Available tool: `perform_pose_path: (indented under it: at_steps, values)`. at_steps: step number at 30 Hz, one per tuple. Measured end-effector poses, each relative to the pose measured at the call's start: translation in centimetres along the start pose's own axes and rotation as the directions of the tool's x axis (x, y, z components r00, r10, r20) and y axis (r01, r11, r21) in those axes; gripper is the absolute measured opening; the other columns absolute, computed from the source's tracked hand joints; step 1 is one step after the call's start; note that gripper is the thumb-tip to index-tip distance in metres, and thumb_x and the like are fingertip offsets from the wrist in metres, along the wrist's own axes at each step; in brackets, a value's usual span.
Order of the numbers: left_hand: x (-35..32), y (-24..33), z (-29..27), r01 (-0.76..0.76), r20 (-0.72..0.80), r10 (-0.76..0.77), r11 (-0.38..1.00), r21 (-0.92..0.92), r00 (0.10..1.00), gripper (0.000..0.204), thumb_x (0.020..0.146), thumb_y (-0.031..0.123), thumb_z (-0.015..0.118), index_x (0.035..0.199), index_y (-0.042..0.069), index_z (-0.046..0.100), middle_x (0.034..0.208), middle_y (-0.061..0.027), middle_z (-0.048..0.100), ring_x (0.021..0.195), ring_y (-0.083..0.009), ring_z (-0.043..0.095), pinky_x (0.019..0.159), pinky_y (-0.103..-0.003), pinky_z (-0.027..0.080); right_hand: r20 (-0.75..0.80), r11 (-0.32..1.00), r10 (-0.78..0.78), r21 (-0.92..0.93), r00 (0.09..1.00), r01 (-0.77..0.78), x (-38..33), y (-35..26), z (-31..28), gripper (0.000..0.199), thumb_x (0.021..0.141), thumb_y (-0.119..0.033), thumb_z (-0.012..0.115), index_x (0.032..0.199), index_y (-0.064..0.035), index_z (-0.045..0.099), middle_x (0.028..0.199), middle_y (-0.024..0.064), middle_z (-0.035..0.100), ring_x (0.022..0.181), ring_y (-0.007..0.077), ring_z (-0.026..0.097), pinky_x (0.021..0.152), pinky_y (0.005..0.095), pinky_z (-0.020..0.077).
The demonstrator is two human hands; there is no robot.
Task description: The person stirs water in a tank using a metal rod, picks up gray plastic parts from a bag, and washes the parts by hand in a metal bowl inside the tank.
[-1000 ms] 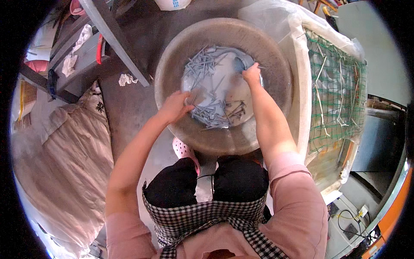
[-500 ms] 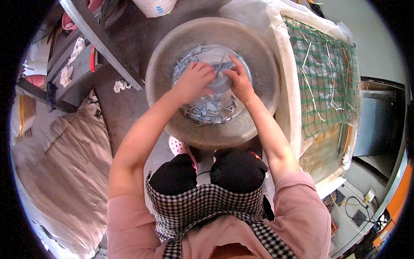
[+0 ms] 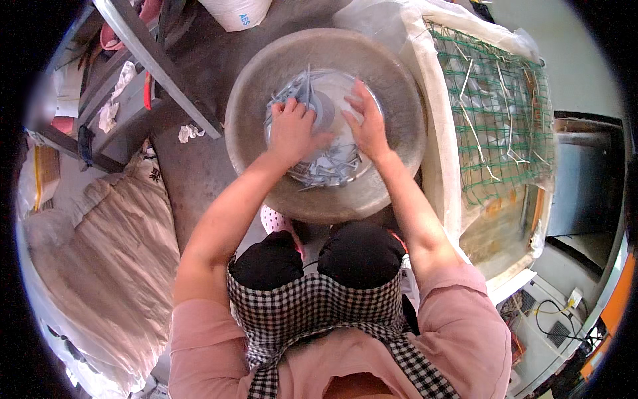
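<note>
A wide, round, brownish-grey basin (image 3: 328, 211) stands in front of my knees. Inside it lie many slim grey plastic-looking pieces (image 3: 327, 171), heaped along the left and near sides. My left hand (image 3: 292, 132) rests over the left heap, fingers apart and bent onto the pieces, thumb held out to the side. Beyond those fingers, a long thin grey piece (image 3: 310, 85) points upward. Over the right part of the basin, my right hand (image 3: 367, 125) is open with spread, slightly blurred fingers and nothing visible in it. A round grey shape (image 3: 323, 112) shows between the hands.
Right of the basin stands a white-edged container (image 3: 438, 133) with green netting (image 3: 495, 113) across it. A grey metal frame (image 3: 166, 73) rises at the left, above a large beige sack (image 3: 109, 259). A white sack (image 3: 236, 12) sits beyond the basin.
My left hand has moved slightly left and down onto the left heap. My right hand has opened from a bent-finger pose near the middle and shows no piece.
</note>
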State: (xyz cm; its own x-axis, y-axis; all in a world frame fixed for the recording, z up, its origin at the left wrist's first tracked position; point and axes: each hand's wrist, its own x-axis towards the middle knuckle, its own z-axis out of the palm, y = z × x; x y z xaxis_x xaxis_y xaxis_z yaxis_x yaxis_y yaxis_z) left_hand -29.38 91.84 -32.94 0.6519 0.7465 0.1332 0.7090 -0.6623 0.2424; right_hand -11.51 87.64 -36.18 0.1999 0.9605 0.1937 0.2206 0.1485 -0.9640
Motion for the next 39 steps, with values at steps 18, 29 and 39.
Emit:
perform_pose_path:
  at_steps: [18,29,39]
  values:
    - [-2.2,6.8,1.7,0.583,0.630,-0.357,-0.243,-0.776,0.690,0.068,0.091,0.056,0.030,0.132,0.001,0.036,0.125,-0.0129,0.048,0.108,-0.0241,0.050,0.085,-0.034,0.043,-0.031,0.987,0.156,0.034,0.987,-0.155,-4.5,-3.2,3.3,0.021,0.089,-0.018,0.047,0.097,0.0013,0.049,0.091,0.0227,0.056,0.083,0.0366,0.055,0.073,0.0439,0.0411]
    - [-3.2,2.5,-2.9,0.441,0.052,-0.636,0.470,-0.764,0.770,0.055,0.086,0.047,0.052,0.075,-0.006,0.063,0.059,-0.0150,0.060,0.056,-0.0222,0.056,0.058,-0.040,0.044,0.195,0.942,0.186,-0.315,0.963,-0.118,-8.5,-2.7,-3.7,0.023,0.086,-0.019,0.053,0.098,-0.0012,0.061,0.091,0.0171,0.060,0.086,0.0326,0.057,0.076,0.0371,0.0448]
    - [-11.9,1.9,-17.4,0.285,-0.233,-0.558,0.687,-0.668,0.797,0.042,0.088,0.038,0.053,0.079,-0.002,0.061,0.060,-0.0176,0.055,0.057,-0.0176,0.053,0.059,-0.038,0.045,0.296,0.843,0.152,-0.537,0.943,0.033,-15.7,-6.0,-10.2,0.013,0.084,-0.006,0.054,0.094,0.0004,0.060,0.087,0.0148,0.059,0.084,0.0315,0.056,0.076,0.0377,0.0453]
